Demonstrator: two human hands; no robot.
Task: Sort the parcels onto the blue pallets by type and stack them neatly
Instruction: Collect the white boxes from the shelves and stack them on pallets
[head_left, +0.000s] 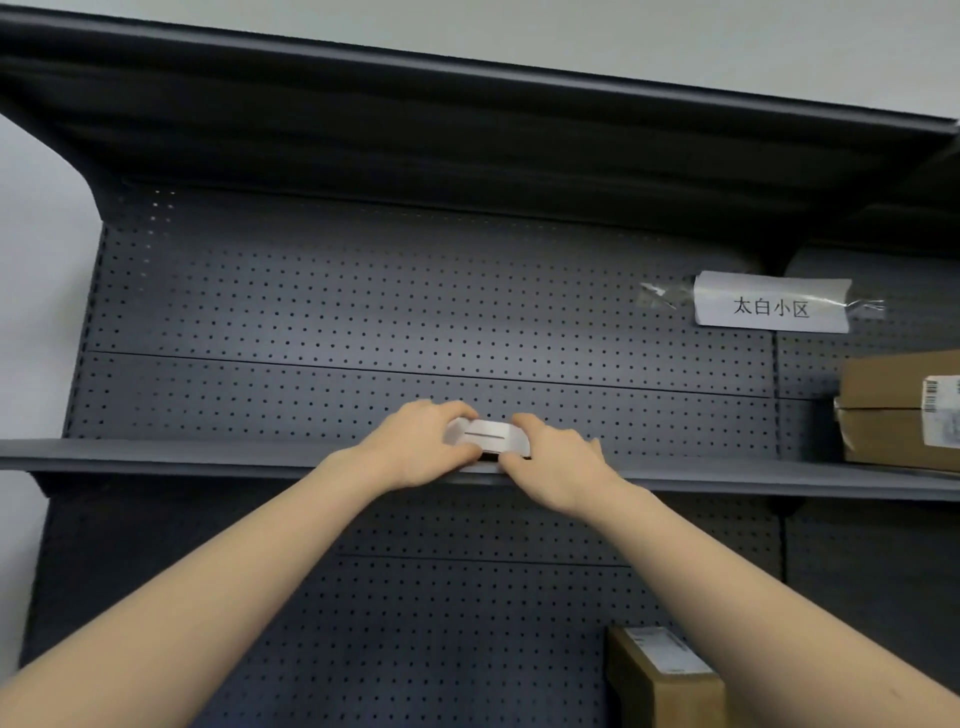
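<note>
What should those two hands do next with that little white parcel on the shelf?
Probably lift it straight off the shelf: the left hand and right hand already grip both ends of the small white parcel, and no blue pallet is in view.

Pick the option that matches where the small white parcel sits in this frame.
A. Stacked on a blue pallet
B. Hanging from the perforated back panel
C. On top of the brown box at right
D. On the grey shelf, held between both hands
D: the small white parcel rests at the grey shelf front edge, with the left hand and right hand gripping its two ends.
</note>
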